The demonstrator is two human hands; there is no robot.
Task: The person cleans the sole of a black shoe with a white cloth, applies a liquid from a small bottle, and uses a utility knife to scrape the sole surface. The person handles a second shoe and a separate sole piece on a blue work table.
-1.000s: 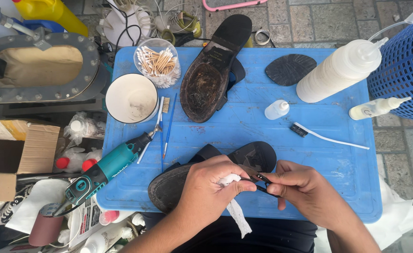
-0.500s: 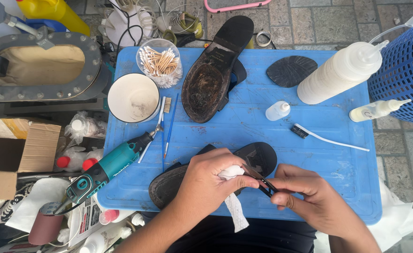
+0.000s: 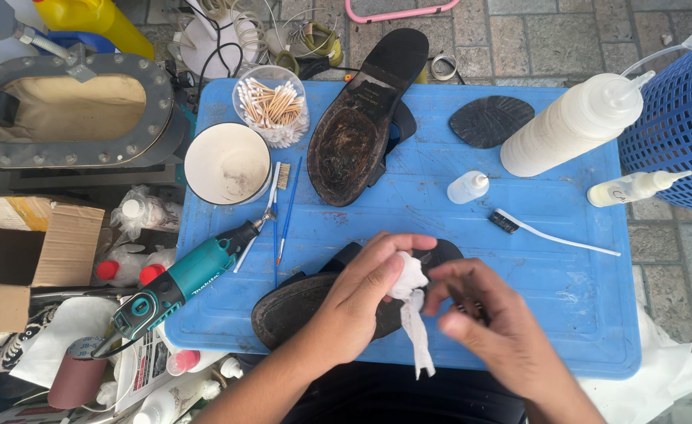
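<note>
Left hand [image 3: 361,294]: closed on a white cloth [image 3: 410,302], pinched between thumb and fingertips; the heel of the hand rests over the near shoe.
Right hand [image 3: 491,322]: blurred; fingers curled, close beside the cloth. Whether it grips anything, I cannot tell.
White cloth: a small wad at the fingertips with a thin tail hanging down toward the table's near edge. Judged soft, limp and very light — it will bunch or slip unless pinched firmly at the wad, not by the tail.
Near shoe [image 3: 306,302]: dark, lying sole-up on the blue table [image 3: 566,298], at its near edge, largely covered by both hands. Judged moderately heavy and fairly stiff through the sole, with a worn, dull surface that should not be slippery. Best hold — across the waist of the sole or at the heel, where the body is thickest.
Second shoe [image 3: 361,133]: lies sole-up at the far side of the table, sole scuffed and brown with residue; well apart from the hands.
Sole patch [image 3: 491,120]: dark oval piece, flat on the table to the right of the second shoe.
Tools on table: teal rotary tool [image 3: 181,283] overhanging the left edge; white cup [image 3: 226,163]; jar of cotton swabs [image 3: 271,106]; small brush with white handle [image 3: 550,234]; small dropper bottle [image 3: 467,187].
Bottles: large white squeeze bottle [image 3: 573,126] lying at the right, beside a blue basket [image 3: 679,126].
</note>
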